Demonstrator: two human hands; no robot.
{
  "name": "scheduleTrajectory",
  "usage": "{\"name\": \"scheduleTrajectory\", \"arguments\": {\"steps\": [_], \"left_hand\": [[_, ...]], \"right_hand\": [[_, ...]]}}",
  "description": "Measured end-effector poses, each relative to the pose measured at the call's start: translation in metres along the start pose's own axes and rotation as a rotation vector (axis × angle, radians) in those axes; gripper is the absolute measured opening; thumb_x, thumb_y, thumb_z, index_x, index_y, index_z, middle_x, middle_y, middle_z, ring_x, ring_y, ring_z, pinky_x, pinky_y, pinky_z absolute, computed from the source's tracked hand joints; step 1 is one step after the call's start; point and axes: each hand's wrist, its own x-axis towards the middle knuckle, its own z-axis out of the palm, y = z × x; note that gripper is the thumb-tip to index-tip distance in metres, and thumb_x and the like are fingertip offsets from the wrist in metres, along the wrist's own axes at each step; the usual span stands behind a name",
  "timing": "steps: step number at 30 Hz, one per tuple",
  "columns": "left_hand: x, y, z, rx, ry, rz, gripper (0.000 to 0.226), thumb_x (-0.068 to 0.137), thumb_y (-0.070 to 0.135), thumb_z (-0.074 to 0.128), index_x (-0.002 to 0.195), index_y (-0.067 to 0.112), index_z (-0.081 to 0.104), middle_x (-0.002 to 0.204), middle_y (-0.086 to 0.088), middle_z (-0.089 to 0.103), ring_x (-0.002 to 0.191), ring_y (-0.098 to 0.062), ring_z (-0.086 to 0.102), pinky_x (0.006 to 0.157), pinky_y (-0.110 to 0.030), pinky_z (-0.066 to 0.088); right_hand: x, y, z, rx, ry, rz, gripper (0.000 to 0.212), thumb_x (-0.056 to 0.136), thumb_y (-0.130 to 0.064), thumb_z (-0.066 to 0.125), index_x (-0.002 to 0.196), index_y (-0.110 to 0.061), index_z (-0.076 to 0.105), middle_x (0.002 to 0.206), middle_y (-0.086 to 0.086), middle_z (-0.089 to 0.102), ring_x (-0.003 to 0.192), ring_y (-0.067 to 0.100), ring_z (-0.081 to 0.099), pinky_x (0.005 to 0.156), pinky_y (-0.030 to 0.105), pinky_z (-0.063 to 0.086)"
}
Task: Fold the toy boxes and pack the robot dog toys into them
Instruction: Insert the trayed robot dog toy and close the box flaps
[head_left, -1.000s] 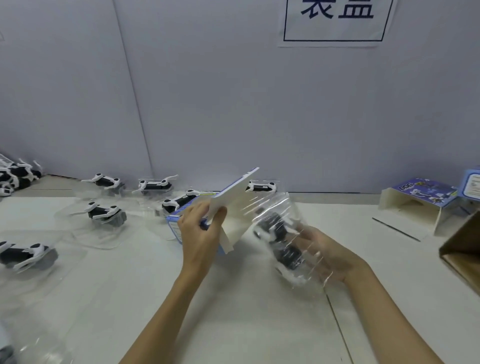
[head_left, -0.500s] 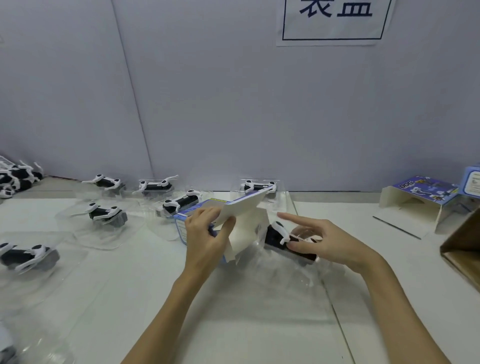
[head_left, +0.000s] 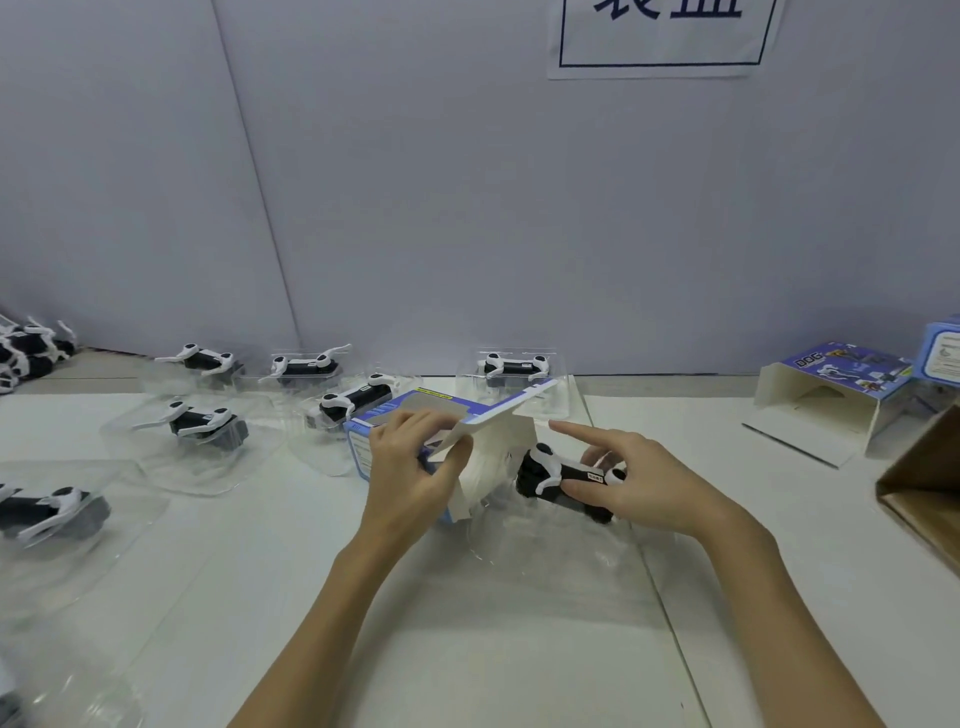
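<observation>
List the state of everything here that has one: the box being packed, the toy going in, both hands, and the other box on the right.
blue toy box: on the table, end flap lifted open
robot dog toy: in clear plastic, at the box mouth
left hand: grips the box flap
right hand: holds the toy, index finger extended
second box: folded, open side facing the camera

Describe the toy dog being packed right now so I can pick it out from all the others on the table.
Start at the blue box that the left hand holds open at the middle of the white table. Right beside its open white end lies a black-and-white toy dog in clear plastic. It is the only dog with a hand on it: the right hand grips it.
</observation>
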Motion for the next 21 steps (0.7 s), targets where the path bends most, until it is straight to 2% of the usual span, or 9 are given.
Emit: {"name": "scheduleTrajectory", "arguments": {"steps": [2,4,5,7,8,10,13,17,21], "left_hand": [[-0.002,-0.004,-0.002,0.053,-0.072,0.031,0.021,0.087,0.043,0.058,0.092,0.027,0.072,0.096,0.028,0.066,0.100,0.000,0.052,0.096,-0.043,0.033],[-0.005,-0.006,0.000,0.132,-0.200,0.102,0.019,0.087,0.039,0.061,0.099,0.031,0.073,0.103,0.026,0.069,0.106,-0.004,0.054,0.099,-0.044,0.033],[-0.007,-0.006,0.002,0.156,-0.251,0.126,0.022,0.087,0.040,0.061,0.102,0.032,0.073,0.108,0.024,0.070,0.110,-0.006,0.055,0.100,-0.044,0.033],[-0.008,-0.005,0.005,0.153,-0.291,0.123,0.027,0.085,0.042,0.057,0.105,0.033,0.072,0.112,0.023,0.069,0.114,-0.008,0.054,0.101,-0.043,0.033],[-0.008,-0.004,0.006,0.149,-0.300,0.121,0.028,0.084,0.044,0.057,0.105,0.034,0.071,0.113,0.024,0.069,0.116,-0.008,0.053,0.102,-0.042,0.033],[-0.009,-0.004,0.006,0.173,-0.323,0.141,0.029,0.084,0.047,0.056,0.107,0.035,0.070,0.116,0.025,0.067,0.117,-0.006,0.052,0.101,-0.039,0.032],[-0.009,-0.004,0.004,0.201,-0.358,0.146,0.034,0.083,0.047,0.054,0.112,0.037,0.068,0.121,0.028,0.064,0.120,-0.004,0.050,0.103,-0.035,0.030],[-0.006,-0.001,0.001,0.195,-0.440,0.122,0.047,0.079,0.043,0.046,0.122,0.037,0.066,0.130,0.029,0.059,0.128,-0.004,0.044,0.105,-0.026,0.023],[-0.005,-0.003,-0.003,0.196,-0.546,0.101,0.060,0.079,0.046,0.042,0.136,0.042,0.060,0.142,0.033,0.050,0.137,0.000,0.035,0.110,-0.021,0.017]], "right_hand": [[0.001,0.002,0.002,-0.049,-0.002,0.012,0.057,0.089,-0.049,0.074,0.133,-0.074,0.047,0.113,-0.021,0.058,0.104,0.001,0.059,0.089,0.025,0.049],[0.002,0.003,0.004,-0.104,0.038,0.019,0.041,0.092,-0.044,0.071,0.113,-0.075,0.054,0.110,-0.020,0.058,0.102,0.004,0.060,0.091,0.032,0.052],[0.003,0.003,0.004,-0.118,0.092,0.019,0.036,0.094,-0.039,0.070,0.105,-0.071,0.057,0.108,-0.019,0.059,0.100,0.005,0.062,0.090,0.034,0.053],[0.005,0.007,0.002,-0.153,0.205,0.048,0.026,0.096,-0.033,0.069,0.110,-0.054,0.066,0.103,-0.018,0.060,0.095,0.006,0.063,0.089,0.036,0.054],[0.005,0.008,0.002,-0.163,0.232,0.076,0.023,0.096,-0.033,0.069,0.115,-0.045,0.069,0.101,-0.018,0.061,0.093,0.005,0.063,0.089,0.036,0.054],[0.006,0.010,0.002,-0.146,0.241,0.139,0.017,0.096,-0.035,0.069,0.112,-0.038,0.072,0.099,-0.017,0.067,0.091,0.006,0.065,0.084,0.035,0.055],[0.007,0.009,0.006,-0.112,0.276,0.226,0.009,0.096,-0.036,0.067,0.101,-0.036,0.074,0.097,-0.014,0.074,0.091,0.008,0.067,0.072,0.030,0.050],[0.009,0.006,0.010,-0.072,0.339,0.270,0.005,0.096,-0.034,0.070,0.099,-0.031,0.074,0.097,-0.011,0.074,0.090,0.012,0.067,0.062,0.026,0.044],[0.008,0.005,0.014,-0.024,0.408,0.310,0.003,0.095,-0.030,0.069,0.096,-0.030,0.072,0.091,-0.012,0.072,0.085,0.014,0.067,0.059,0.023,0.041]]}}
